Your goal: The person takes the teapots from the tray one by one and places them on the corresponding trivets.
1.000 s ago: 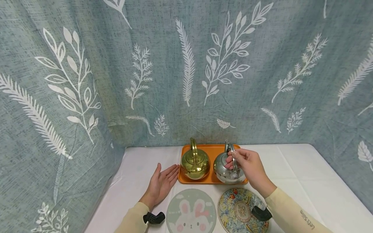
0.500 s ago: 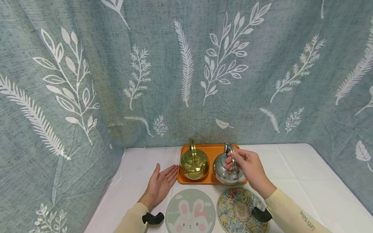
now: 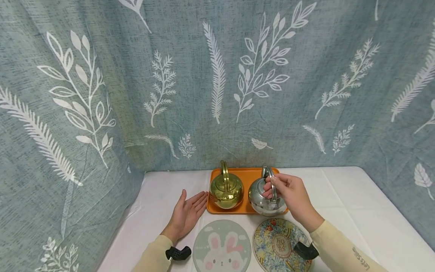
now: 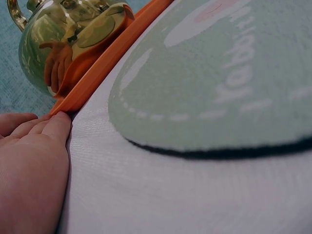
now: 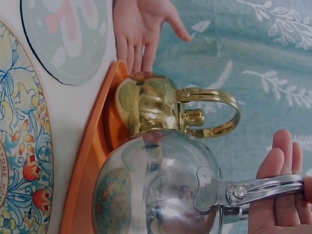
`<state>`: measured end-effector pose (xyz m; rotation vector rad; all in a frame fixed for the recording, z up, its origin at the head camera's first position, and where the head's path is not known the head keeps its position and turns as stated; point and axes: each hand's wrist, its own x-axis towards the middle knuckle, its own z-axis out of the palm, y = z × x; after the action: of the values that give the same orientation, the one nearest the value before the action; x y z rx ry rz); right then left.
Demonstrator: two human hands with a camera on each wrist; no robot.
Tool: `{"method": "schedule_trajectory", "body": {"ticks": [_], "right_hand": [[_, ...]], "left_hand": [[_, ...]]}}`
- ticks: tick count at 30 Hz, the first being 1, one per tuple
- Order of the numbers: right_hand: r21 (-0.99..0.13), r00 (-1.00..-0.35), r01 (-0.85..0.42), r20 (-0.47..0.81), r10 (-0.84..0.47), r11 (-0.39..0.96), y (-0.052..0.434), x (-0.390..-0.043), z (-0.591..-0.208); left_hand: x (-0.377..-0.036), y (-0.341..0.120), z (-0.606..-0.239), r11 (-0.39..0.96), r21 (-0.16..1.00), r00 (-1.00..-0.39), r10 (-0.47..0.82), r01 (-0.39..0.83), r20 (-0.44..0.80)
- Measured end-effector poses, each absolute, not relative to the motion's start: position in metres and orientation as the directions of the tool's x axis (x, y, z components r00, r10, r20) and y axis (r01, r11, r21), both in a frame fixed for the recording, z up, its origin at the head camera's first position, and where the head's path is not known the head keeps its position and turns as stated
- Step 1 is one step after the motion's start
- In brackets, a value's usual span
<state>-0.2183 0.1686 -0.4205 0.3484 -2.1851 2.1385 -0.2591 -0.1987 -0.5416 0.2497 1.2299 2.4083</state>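
A silver kettle (image 3: pixel 266 200) is at the right end of an orange tray (image 3: pixel 249 174). My right hand (image 3: pixel 289 192) grips its raised handle, fingers curled round the metal in the right wrist view. Left of it on the tray stands a gold kettle (image 3: pixel 227 200), its handle upright. My left hand (image 3: pixel 187 213) lies palm up with straight fingers, the fingertips touching the tray's left end, as the left wrist view (image 4: pixel 61 124) shows close up. Whether the silver kettle's base touches the tray is hard to tell.
In front of the tray lie two round mats: a green rabbit mat (image 3: pixel 222 236) on the left and a floral mat (image 3: pixel 272 245) on the right. A white cloth (image 3: pixel 340 204) covers the table. Behind hangs a blue-green leaf-print curtain (image 3: pixel 190 94).
Both hands and both kettles keep nearly the same places. Only a slight shift of the head view shows.
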Motion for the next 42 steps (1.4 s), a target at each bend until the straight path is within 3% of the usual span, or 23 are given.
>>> {"method": "schedule_trajectory", "body": {"ticks": [42], "right_hand": [[-0.986, -0.981, -0.169, 0.167, -0.096, 0.011, 0.174, -0.214, -0.41]], "left_hand": [[-0.26, -0.196, -0.538, -0.586, 0.731, -0.913, 0.389, -0.351, -0.126]]}}
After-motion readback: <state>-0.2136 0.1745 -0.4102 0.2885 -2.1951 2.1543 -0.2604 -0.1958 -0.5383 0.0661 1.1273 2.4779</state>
